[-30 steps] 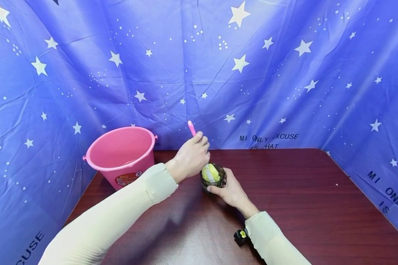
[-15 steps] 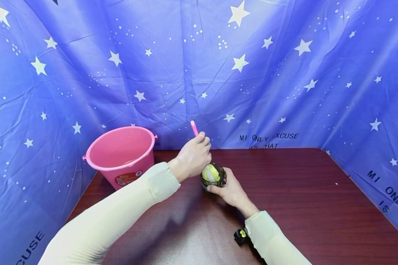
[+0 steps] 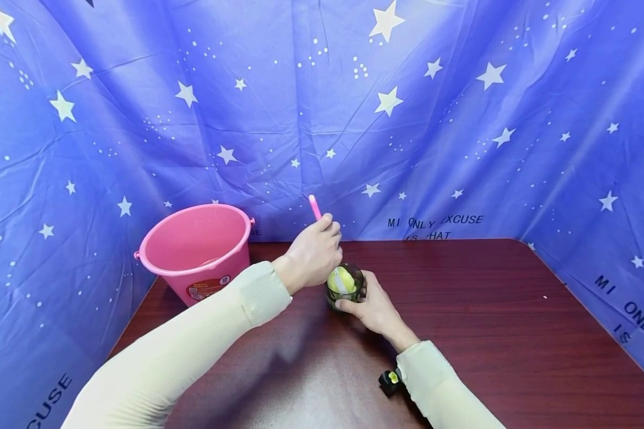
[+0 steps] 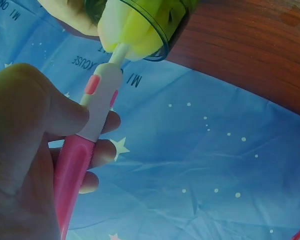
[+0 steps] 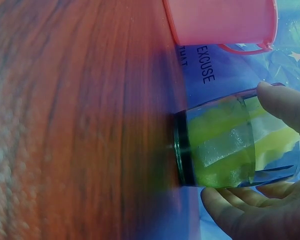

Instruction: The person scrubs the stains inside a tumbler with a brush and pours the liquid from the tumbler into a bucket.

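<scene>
Sponge brush sits in the glass, a shade right of where it was a second ago

On my head feed I take the glass [image 5: 267,176] as the dial's centre. The left hand [image 3: 311,250], between ten and eleven o'clock, grips the sponge brush [image 4: 102,95]; my left wrist feed shows its thumb on the near side of the handle and fingers curled behind. The pink tip of that handle points out toward eleven. Inside the glass I see the yellow and white sponge head [image 3: 342,280], and through the tinted wall it reaches well down toward the base.

The right hand [image 3: 374,307], at four o'clock, holds the glass between its thumb and its fingers.

Against the frame from a second ago, I see the left hand and handle shifted slightly toward three o'clock, and the left cuff [image 3: 263,295] with them. Against half a second ago, I can make out hardly any change. The right hand and the glass hold their place throughout.

The pink bucket [image 3: 193,241] stays between nine and ten o'clock on the dark red tabletop [image 3: 461,310]. A small black block [image 3: 389,383] sits at five, beside the right cuff [image 3: 426,363]. Behind everything I have a blue star-printed backdrop [image 3: 279,119].
</scene>
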Demonstrator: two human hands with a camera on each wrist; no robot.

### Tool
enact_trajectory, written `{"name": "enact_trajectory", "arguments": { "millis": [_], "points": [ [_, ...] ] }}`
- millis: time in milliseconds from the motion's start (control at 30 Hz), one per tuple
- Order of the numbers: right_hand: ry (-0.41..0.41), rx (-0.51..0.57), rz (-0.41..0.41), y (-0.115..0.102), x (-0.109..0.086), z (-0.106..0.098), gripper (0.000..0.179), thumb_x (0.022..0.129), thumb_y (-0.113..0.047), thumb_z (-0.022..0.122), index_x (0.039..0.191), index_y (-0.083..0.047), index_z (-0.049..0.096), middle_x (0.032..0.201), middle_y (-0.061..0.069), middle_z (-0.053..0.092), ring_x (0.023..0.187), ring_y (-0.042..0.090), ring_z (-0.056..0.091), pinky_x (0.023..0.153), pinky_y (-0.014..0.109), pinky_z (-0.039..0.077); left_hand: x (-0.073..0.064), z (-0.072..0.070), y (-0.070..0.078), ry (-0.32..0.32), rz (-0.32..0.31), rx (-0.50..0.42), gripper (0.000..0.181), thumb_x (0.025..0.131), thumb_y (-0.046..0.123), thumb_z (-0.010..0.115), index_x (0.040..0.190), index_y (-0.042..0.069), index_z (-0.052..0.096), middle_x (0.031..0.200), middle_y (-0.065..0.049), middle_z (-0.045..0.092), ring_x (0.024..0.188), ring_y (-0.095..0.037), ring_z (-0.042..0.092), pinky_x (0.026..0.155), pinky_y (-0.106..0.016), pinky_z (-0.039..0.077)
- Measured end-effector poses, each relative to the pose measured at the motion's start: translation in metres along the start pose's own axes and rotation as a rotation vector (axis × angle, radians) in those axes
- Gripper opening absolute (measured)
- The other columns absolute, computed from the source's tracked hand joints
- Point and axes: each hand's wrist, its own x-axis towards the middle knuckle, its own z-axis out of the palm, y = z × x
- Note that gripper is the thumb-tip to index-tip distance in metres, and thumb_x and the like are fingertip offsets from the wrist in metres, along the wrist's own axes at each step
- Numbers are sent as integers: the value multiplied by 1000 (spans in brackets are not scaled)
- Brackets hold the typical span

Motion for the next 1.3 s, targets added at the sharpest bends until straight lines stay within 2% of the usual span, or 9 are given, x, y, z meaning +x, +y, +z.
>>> {"name": "enact_trajectory", "arguments": {
  "millis": [333,633,867,1300],
  "points": [
    [-9,6,-4,1,1,-1,74,70,-19,83,129,-1,41,117,16,57,103,26,60,90,42,47,1,-4,1,-40,8,-7,27,89,33,51,102,22,71,104,-1,66,107,-25,43,102,-44,18],
    [0,-12,0,0,1,-1,73,70,-19,83,128,-4,42,116,14,58,102,24,61,89,41,47,2,-6,2,-2,2,26,20,90,26,54,100,25,72,101,2,68,103,-23,44,98,-42,21],
    [-14,21,-3,1,1,0,72,72,-20,83,128,-2,41,118,17,57,102,26,61,90,43,47,3,-8,4,34,13,32,18,92,22,52,101,25,67,103,1,69,102,-22,45,96,-41,22],
    [-5,-15,3,0,0,-1,73,70,-20,84,128,-5,41,118,13,57,101,24,61,89,41,47,12,-16,8,18,25,67,20,93,21,50,102,26,67,105,2,69,105,-22,45,97,-42,20]
  ]
}}
